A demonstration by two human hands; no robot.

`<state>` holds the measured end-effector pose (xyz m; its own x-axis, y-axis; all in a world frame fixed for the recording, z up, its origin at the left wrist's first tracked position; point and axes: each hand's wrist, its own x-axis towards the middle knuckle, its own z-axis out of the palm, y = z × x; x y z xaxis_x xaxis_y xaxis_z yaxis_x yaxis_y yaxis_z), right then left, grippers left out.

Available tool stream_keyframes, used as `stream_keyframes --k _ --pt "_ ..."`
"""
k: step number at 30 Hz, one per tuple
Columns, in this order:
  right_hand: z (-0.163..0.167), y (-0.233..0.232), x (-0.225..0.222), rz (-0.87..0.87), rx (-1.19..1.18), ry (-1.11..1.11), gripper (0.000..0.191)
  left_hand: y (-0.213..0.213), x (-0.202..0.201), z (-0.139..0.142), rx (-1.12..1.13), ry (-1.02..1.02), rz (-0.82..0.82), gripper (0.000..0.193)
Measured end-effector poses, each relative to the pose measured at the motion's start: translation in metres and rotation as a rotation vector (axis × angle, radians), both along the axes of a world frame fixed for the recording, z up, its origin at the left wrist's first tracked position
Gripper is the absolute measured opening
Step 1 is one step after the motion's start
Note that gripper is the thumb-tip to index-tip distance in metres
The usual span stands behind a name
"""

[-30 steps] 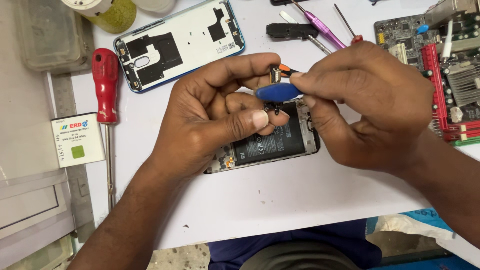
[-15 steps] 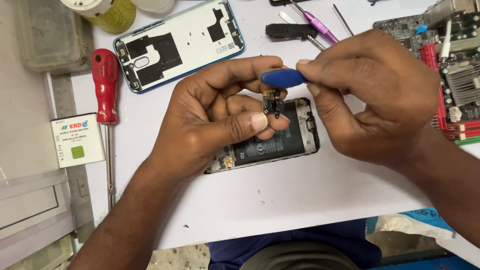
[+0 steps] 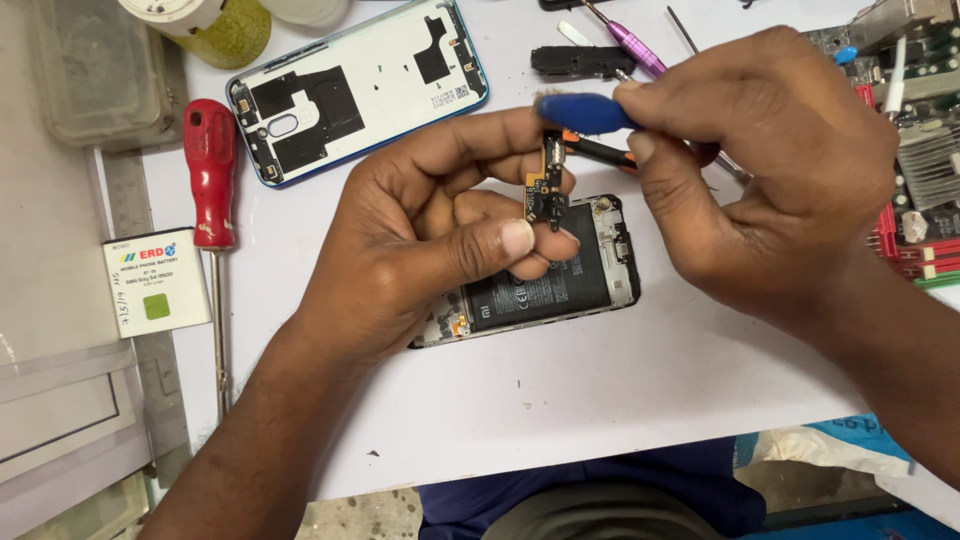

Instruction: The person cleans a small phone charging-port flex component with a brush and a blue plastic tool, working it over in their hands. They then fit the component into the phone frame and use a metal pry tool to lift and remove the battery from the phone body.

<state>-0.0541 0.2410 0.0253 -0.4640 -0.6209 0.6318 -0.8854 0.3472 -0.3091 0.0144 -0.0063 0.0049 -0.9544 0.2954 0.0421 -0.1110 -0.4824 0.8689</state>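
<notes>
My left hand [image 3: 440, 230] pinches a small dark circuit board [image 3: 546, 190] between thumb and fingers, holding it upright above an opened phone [image 3: 560, 285] that lies on the white table with its black battery showing. My right hand [image 3: 760, 170] grips a blue-handled tool [image 3: 585, 113] whose bristled end sits at the top of the small board. The right hand also covers an orange-and-black tool [image 3: 600, 152] lying behind the board. Part of the phone is hidden under my left hand.
The phone's blue-edged back cover [image 3: 360, 90] lies inside-up at the back. A red-handled screwdriver [image 3: 212, 190] and a small white battery [image 3: 155, 283] lie at left. A purple driver [image 3: 638, 48], a black part [image 3: 585, 62] and a red-and-green computer board [image 3: 920, 150] sit at the back right.
My right hand has lifted the blue tool up and to the left, so its end now meets the top of the small board. My left hand has raised the board slightly.
</notes>
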Motion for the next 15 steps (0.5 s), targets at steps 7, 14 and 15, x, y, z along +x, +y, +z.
stream_keyframes --k 7,14,15 --pt "0.012 -0.013 0.011 0.031 -0.003 -0.013 0.019 0.000 -0.003 0.000 -0.031 0.031 0.022 0.051" --pt "0.013 -0.016 0.009 0.111 0.009 -0.033 0.019 0.000 -0.001 0.001 -0.044 0.024 0.036 0.052" --pt "0.013 -0.016 0.008 0.112 0.010 -0.021 0.019 0.000 -0.001 0.000 -0.050 0.025 0.037 0.052"
